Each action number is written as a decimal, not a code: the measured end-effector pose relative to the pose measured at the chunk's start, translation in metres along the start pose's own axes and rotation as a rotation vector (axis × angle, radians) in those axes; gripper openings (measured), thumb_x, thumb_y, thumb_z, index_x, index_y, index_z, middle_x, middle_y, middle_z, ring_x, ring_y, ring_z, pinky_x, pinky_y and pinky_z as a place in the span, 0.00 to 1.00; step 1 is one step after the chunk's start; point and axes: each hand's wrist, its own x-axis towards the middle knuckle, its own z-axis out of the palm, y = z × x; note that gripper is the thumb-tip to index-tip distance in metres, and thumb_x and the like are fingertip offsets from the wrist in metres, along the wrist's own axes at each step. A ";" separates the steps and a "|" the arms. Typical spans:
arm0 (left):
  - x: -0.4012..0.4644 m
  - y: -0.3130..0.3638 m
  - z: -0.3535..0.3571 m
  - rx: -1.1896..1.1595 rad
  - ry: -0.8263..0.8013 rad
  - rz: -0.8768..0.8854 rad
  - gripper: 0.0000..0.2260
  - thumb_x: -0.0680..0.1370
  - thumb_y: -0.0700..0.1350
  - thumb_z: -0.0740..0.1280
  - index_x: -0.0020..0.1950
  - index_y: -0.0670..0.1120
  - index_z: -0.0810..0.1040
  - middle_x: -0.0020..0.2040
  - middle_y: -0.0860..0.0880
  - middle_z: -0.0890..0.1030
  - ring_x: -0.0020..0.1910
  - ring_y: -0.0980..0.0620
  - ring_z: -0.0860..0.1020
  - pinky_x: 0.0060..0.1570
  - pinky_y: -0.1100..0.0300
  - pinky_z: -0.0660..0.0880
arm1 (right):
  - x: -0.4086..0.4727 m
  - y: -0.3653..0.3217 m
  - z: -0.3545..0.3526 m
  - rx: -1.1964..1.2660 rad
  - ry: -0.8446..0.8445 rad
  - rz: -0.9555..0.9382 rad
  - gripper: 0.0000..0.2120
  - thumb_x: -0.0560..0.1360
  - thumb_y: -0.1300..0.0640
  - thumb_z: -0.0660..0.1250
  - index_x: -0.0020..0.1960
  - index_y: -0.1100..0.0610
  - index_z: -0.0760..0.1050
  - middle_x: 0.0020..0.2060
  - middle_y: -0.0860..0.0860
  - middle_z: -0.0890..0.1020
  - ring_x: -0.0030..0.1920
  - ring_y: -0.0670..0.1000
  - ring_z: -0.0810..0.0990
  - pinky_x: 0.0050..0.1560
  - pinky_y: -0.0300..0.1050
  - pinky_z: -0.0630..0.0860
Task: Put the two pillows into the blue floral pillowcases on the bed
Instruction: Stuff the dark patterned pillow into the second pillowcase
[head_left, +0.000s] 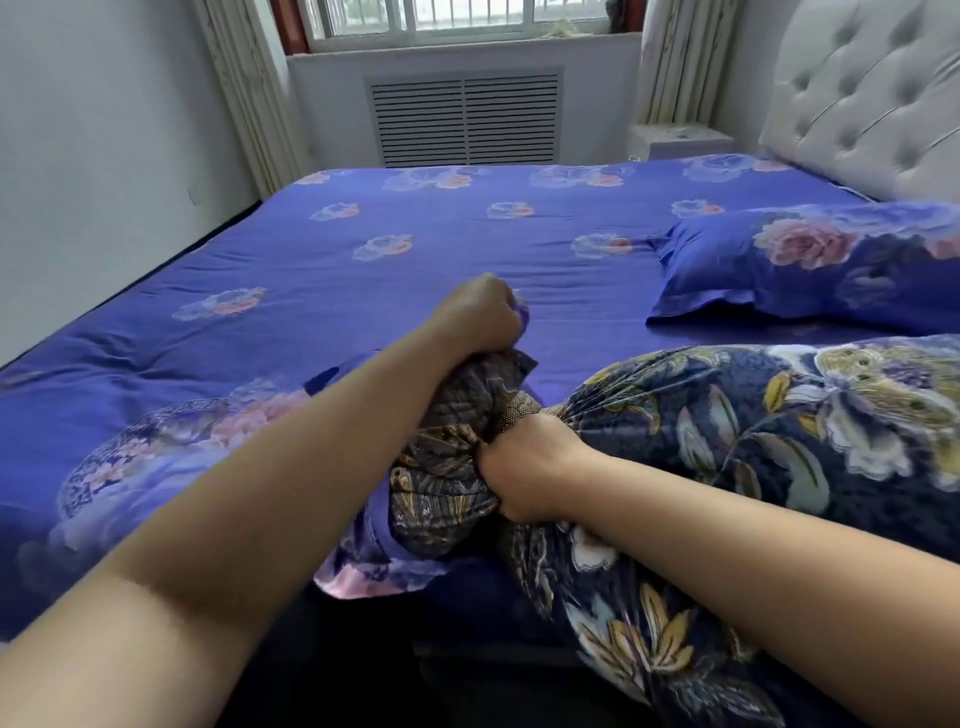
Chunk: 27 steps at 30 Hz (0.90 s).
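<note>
Forearms reach over the bed's (415, 249) near edge, the right hand (524, 467) bunching the dark floral pillow (753, 441), the left hand (480, 312) gripping the pillowcase (171, 457) mouth, which should stay wide while the corner feeds in.

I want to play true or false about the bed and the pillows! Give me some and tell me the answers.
1. One pillow near the headboard already wears a blue floral case. True.
2. The left hand is flat and open. False: it grips bunched cloth.
3. The right hand grips the dark leafy pillow. True.
4. The bed sheet is plain white. False: it is blue with flowers.
5. The window is behind the headboard. False: it is on the far wall.
</note>
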 end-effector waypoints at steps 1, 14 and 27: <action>-0.005 0.005 0.007 0.055 0.023 0.068 0.10 0.75 0.46 0.62 0.44 0.42 0.81 0.43 0.40 0.78 0.45 0.43 0.76 0.40 0.61 0.67 | 0.000 0.002 -0.002 0.006 -0.022 0.004 0.13 0.73 0.54 0.62 0.55 0.57 0.76 0.49 0.53 0.82 0.49 0.57 0.81 0.39 0.46 0.70; -0.001 -0.016 -0.005 0.542 0.091 0.088 0.10 0.75 0.44 0.61 0.54 0.48 0.78 0.55 0.44 0.79 0.54 0.41 0.77 0.41 0.55 0.69 | 0.009 0.008 0.015 0.381 0.097 0.265 0.47 0.67 0.49 0.65 0.77 0.48 0.42 0.76 0.55 0.41 0.52 0.60 0.79 0.41 0.47 0.73; -0.044 0.022 0.016 0.233 0.057 0.258 0.02 0.76 0.41 0.58 0.45 0.45 0.69 0.54 0.40 0.77 0.53 0.41 0.74 0.40 0.56 0.62 | 0.020 0.033 0.014 0.379 0.082 0.153 0.33 0.67 0.45 0.68 0.68 0.55 0.66 0.61 0.58 0.76 0.57 0.61 0.77 0.54 0.50 0.76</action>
